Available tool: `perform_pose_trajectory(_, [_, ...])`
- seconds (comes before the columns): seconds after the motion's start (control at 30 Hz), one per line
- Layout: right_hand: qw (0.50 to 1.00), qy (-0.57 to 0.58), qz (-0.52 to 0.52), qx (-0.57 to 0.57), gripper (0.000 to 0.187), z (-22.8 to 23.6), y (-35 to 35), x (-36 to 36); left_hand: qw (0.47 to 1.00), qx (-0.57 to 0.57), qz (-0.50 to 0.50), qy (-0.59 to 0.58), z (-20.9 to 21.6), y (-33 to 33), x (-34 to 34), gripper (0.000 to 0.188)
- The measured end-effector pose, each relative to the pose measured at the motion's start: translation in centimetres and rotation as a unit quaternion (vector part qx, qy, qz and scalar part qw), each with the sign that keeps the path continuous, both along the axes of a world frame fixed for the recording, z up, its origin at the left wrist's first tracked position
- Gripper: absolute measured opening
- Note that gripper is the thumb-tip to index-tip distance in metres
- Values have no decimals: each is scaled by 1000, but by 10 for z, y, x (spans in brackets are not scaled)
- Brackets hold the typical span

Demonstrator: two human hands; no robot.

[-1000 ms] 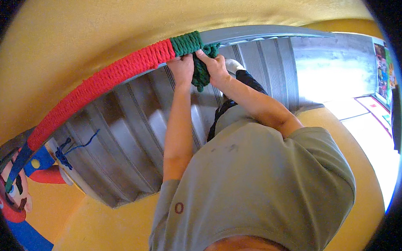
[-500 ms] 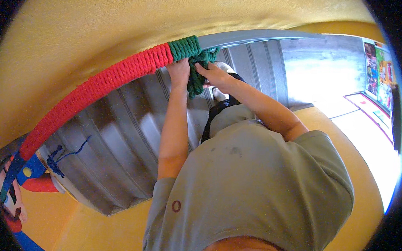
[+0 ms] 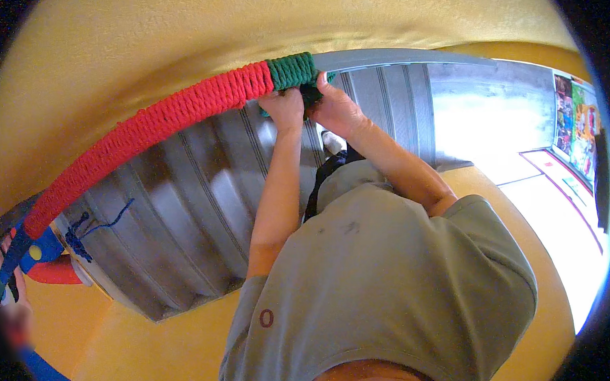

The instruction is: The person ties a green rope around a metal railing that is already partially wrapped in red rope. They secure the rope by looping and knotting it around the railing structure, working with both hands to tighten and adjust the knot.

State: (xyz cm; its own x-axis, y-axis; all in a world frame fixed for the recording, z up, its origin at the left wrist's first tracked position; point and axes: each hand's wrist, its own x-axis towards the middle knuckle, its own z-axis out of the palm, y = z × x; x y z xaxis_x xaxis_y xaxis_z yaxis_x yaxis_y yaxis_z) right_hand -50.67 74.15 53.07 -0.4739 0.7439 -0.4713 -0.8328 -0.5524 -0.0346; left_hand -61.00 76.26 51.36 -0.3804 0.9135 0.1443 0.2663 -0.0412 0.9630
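Observation:
A grey handrail (image 3: 388, 57) curves along the yellow wall. Coils of green rope (image 3: 292, 71) wrap it tightly, beside a long stretch of red rope (image 3: 181, 109). Just below the green coils, my left hand (image 3: 287, 109) is closed, its fingertips tucked out of sight on the rail's underside. My right hand (image 3: 339, 113) grips loose green rope, with its thumb up by the end of the wrapping. Dark green strands show between the two hands, and a little green shows left of my left wrist. Much of the loose rope is hidden behind my hands.
Grey ribbed stairs (image 3: 185, 215) descend below the rail. A blue cord (image 3: 81, 237) lies on a step at the left, near a painted figure (image 3: 56, 270) in blue and red. Bright light fills the floor (image 3: 534, 202) at the right, beside colourful wall posters (image 3: 576, 110).
My right hand has turned, bringing its thumb up to the rail. The loose green bundle that hung between my hands is now mostly hidden. My left hand has shifted slightly right.

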Motion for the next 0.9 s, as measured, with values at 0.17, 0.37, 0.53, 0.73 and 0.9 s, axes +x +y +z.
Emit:
perform_pose_trajectory(0.17, [974,-224,12,15,29,-25,-10,-11,998,-14,8,-69,6,-2,4,14])
perform_pose_trajectory(0.37, [947,-319,-11,-22,24,-23,-9,-23,984,36,-6,175,13,-7,3,17])
perform_pose_trajectory(0.53, [962,-266,-63,-15,27,-29,-8,-30,928,13,-1,371,41,-32,3,23])
perform_pose_trajectory(0.73, [961,-270,-53,2,30,-29,-8,-32,938,-243,57,-239,59,-76,-4,27])
perform_pose_trajectory(0.9, [966,-254,-38,26,26,-16,-10,-28,855,-229,53,-462,55,-43,7,23])
